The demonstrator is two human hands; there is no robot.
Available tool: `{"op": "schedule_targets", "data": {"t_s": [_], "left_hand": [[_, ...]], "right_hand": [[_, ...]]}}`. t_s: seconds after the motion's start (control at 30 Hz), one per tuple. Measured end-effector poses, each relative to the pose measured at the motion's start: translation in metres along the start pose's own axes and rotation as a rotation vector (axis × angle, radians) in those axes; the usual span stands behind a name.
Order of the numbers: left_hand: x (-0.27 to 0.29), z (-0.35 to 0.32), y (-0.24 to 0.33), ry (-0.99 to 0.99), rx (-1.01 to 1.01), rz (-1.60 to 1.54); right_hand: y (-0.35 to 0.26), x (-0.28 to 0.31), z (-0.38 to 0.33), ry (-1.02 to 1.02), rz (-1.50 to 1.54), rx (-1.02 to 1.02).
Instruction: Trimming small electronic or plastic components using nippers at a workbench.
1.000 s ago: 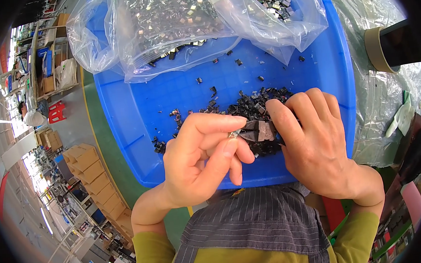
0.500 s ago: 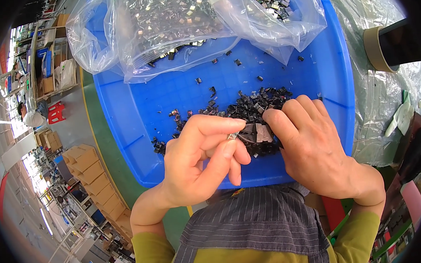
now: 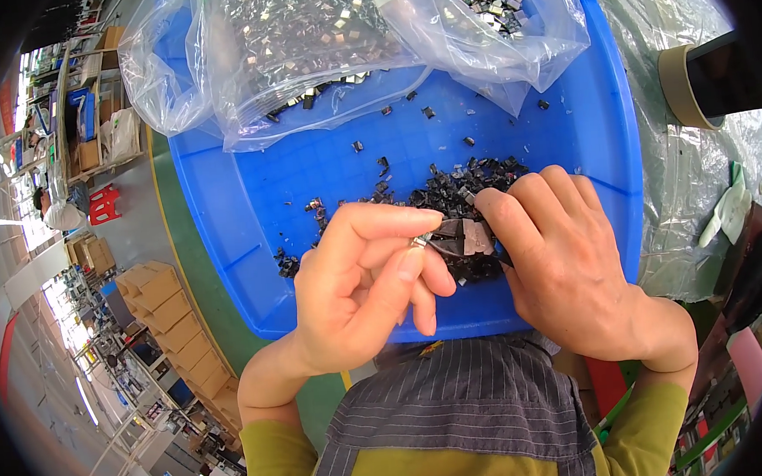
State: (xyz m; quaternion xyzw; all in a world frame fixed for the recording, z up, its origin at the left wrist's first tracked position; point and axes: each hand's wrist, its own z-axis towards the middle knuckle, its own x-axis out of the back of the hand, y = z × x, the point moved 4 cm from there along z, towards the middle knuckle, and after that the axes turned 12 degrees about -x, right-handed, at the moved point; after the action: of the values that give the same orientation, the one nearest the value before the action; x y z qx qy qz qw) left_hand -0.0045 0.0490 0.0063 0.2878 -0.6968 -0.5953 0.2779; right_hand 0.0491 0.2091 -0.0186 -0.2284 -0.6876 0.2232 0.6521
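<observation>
Between the thumb and index fingertip of my left hand (image 3: pixel 358 283) a small shiny metal part (image 3: pixel 419 241) is pinched, much of it covered by the fingertips. My right hand (image 3: pixel 566 262) is wrapped round a pair of cutting pliers (image 3: pixel 475 237); their handles are mostly hidden in the palm. The plier tips point left and reach the metal part, but I cannot tell if they grip it. Beneath both hands a heap of small black and metallic pieces (image 3: pixel 465 180) lies in a blue plastic tray (image 3: pixel 265 188).
A clear plastic bag (image 3: pixel 302 94) full of small metallic parts fills the tray's far side. Loose bits lie scattered over the tray floor. On the right, a tape roll (image 3: pixel 684 88) and a pale green glove-like item (image 3: pixel 728 208) rest on plastic sheeting. Cardboard boxes (image 3: pixel 172 320) stand at left.
The plier tips have come slightly further round the small metal part at my left fingertips. Both hands have shifted only a little, my right hand's knuckles rising slightly.
</observation>
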Motion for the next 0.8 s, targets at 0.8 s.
{"op": "schedule_targets", "data": {"t_s": [0.8], "left_hand": [[-0.0023,-0.0039,-0.0069,-0.067,-0.209,0.189]], "right_hand": [[-0.004,-0.0013,0.0,0.107,-0.202,0.025]]}}
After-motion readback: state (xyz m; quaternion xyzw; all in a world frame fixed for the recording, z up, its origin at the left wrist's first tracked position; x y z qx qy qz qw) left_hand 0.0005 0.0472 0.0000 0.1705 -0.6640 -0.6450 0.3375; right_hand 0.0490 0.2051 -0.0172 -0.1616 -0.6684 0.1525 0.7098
